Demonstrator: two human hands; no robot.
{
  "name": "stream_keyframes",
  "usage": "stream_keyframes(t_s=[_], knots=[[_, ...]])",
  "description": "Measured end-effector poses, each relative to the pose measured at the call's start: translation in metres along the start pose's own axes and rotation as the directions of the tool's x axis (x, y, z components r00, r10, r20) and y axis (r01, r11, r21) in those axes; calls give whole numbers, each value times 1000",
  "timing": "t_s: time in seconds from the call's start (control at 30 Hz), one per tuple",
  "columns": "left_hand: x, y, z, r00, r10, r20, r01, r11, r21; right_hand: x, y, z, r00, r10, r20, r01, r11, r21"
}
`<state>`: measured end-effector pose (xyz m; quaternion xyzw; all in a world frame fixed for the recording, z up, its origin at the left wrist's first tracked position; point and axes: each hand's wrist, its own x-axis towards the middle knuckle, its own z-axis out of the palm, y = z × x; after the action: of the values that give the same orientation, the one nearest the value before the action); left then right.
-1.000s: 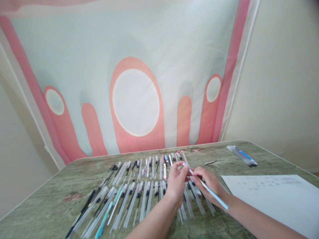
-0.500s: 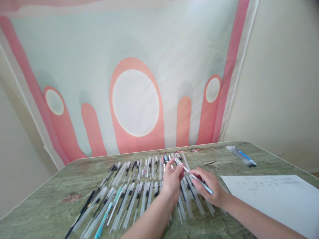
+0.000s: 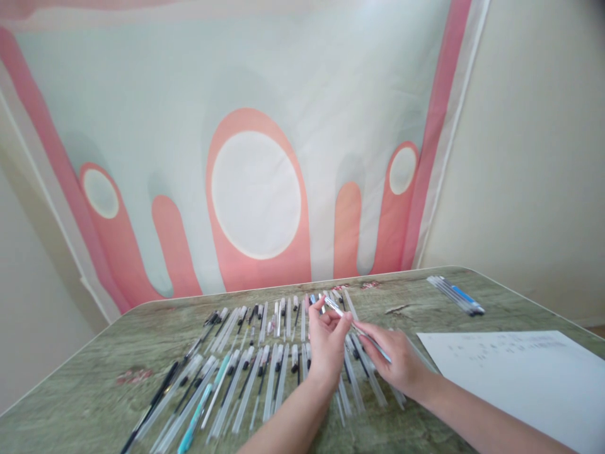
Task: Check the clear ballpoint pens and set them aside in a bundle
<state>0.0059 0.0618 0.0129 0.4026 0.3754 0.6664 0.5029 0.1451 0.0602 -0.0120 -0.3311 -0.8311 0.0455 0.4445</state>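
1. Grips the upper end of a slim pen (image 3: 334, 306) between thumb and fingers of the left hand (image 3: 326, 350); pinches the shaft farther down with the right hand (image 3: 401, 362).
2. Lies tilted between both hands, above the nearer table, sloping down to the right; cannot tell whether capped.
3. Looks light, stiff and smooth, so likely to roll or slip under loose fingertips; best taken mid-shaft, sparing the narrow tip. Should withstand a light pinch, but probably not hard bending.
4. Under and beside the hands, spreads into two rows: a far row (image 3: 227, 330) and a near row (image 3: 248, 391) of clear barrels, dark refills and caps. Defies exact counting, being overlapped and partly covered.
5. Includes one teal pen (image 3: 191, 425) with a clip, toward the near row's left.
6. Farther right, shows one sheet of paper (image 3: 515, 378) with faint marks.
7. Beyond that, shows one small bundle of pens (image 3: 451, 295), blue on one; too blurred to count.
8. Counts two hands, one pen held.
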Motion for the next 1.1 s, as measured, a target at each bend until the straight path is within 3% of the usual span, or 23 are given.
stream_keyframes(t_s=[0.3,0.57,0.8,0.97,1.1], knots=[[1,-3,-3,998,12,56,-9,999,-43,-2,4,2,999,-28,29,29,999,-39],[8,4,-1,999,38,-10,-39,999,-16,12,-8,-13,996,56,67,-57,998,17],[17,-2,-9,988,99,-121,-97,995,21,22,-6,-23,971,193,141,-168,970,-175],[16,-11,-9,997,78,-18,-78,997,24,27,11,-30,954,264,139,-218,935,-279],[14,-22,-8,998,53,29,-56,993,100,31,48,-49,935,353,46,-315,881,-352]])
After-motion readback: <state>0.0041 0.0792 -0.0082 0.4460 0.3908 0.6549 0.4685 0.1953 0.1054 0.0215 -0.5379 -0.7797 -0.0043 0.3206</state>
